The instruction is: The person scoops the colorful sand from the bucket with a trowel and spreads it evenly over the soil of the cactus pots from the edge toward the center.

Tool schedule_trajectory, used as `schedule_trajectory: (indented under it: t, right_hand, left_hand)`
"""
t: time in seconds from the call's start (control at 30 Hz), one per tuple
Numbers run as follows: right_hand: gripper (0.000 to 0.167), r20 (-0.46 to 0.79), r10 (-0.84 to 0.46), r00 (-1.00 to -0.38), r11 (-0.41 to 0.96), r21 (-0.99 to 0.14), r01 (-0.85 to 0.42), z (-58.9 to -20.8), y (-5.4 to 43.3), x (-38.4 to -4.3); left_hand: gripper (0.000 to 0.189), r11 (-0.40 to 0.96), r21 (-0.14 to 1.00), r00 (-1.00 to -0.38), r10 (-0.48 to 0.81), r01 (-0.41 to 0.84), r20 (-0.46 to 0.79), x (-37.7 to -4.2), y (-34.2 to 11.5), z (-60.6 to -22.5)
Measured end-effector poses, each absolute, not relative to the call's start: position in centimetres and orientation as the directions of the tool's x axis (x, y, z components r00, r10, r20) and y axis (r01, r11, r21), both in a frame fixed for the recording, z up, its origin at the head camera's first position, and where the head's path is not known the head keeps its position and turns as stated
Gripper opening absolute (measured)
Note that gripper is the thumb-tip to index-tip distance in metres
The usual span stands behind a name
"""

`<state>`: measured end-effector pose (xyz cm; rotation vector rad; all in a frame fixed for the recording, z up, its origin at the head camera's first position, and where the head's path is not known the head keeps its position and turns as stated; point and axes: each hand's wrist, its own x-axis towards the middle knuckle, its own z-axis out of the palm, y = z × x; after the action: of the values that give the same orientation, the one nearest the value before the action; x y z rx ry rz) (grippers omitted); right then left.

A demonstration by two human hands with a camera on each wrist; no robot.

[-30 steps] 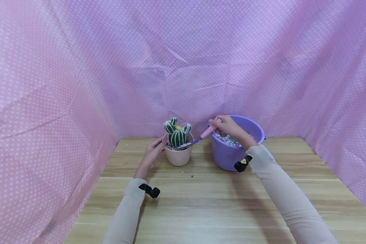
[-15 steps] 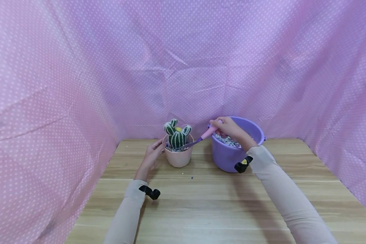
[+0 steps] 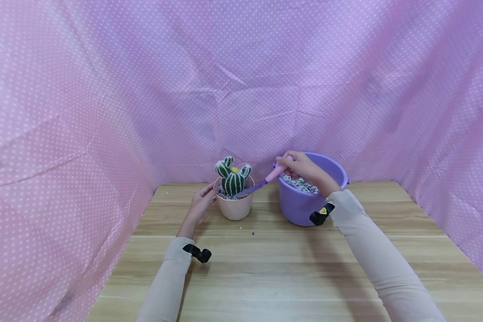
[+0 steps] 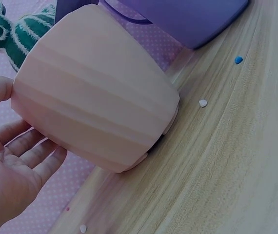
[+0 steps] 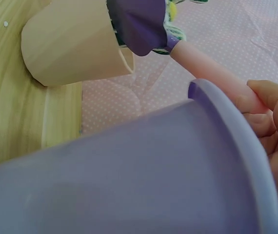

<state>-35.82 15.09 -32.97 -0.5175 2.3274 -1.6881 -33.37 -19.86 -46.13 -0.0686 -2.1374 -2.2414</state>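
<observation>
A potted toy cactus [image 3: 233,183], green with white stripes and a yellow top, stands in a pale pink pot [image 3: 235,209] with small coloured pebbles round its base. My left hand [image 3: 202,202] rests against the pot's left side. In the left wrist view its thumb touches the rim and its loosely extended fingers [image 4: 29,146] lie along the wall. My right hand [image 3: 302,167] grips a trowel by its pink handle [image 3: 279,172], above a purple bucket [image 3: 299,205]. The trowel's purple blade [image 5: 141,22] tilts down over the pot's right rim, beside the cactus.
The bucket holds many small pebbles [image 3: 302,184] and stands just right of the pot. A few stray pebbles [image 4: 203,103] lie on the wooden table [image 3: 249,277]. Pink dotted cloth [image 3: 241,107] hangs behind and at both sides.
The pale pebbles on the trowel's blade have slid off beside the cactus, leaving the blade looking bare. Both hands have stayed almost in place.
</observation>
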Motion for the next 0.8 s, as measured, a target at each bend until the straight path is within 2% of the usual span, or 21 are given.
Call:
schedule_trajectory:
  t: [0.27, 0.43, 0.53, 0.63, 0.73, 0.8]
  right_hand:
    - [0.030, 0.088, -0.397, -0.914, 0.296, -0.930, -0.218, -31.8, 17.1, -35.6]
    - [0.034, 0.095, -0.348, -0.933, 0.337, -0.916, -0.219, -31.1, 19.2, -35.2]
    - [0.033, 0.114, -0.307, -0.945, 0.344, -0.912, -0.222, -30.6, 20.5, -34.8]
    - [0.027, 0.147, -0.261, -0.954, 0.332, -0.914, -0.232, -30.2, 22.0, -34.3]
    - [0.024, 0.178, -0.246, -0.953, 0.320, -0.913, -0.253, -29.7, 23.6, -33.9]
    - [0.024, 0.195, -0.258, -0.946, 0.299, -0.915, -0.270, -29.5, 24.7, -33.8]
  left_hand:
    - [0.046, -0.020, 0.997, -0.994, -0.070, 0.081, 0.079, -33.1, -19.5, -45.7]
    - [0.048, -0.001, 0.985, -0.960, -0.223, 0.174, 0.169, -32.7, -18.6, -44.1]
    - [0.048, 0.004, 0.953, -0.886, -0.369, 0.302, 0.282, -32.3, -17.6, -42.4]
    - [0.047, 0.072, 0.887, -0.764, -0.480, 0.455, 0.431, -31.4, -16.0, -40.3]
    - [0.042, 0.157, 0.793, -0.646, -0.499, 0.589, 0.578, -30.1, -13.8, -38.1]
    - [0.038, 0.181, 0.725, -0.592, -0.465, 0.664, 0.658, -29.2, -12.2, -37.2]
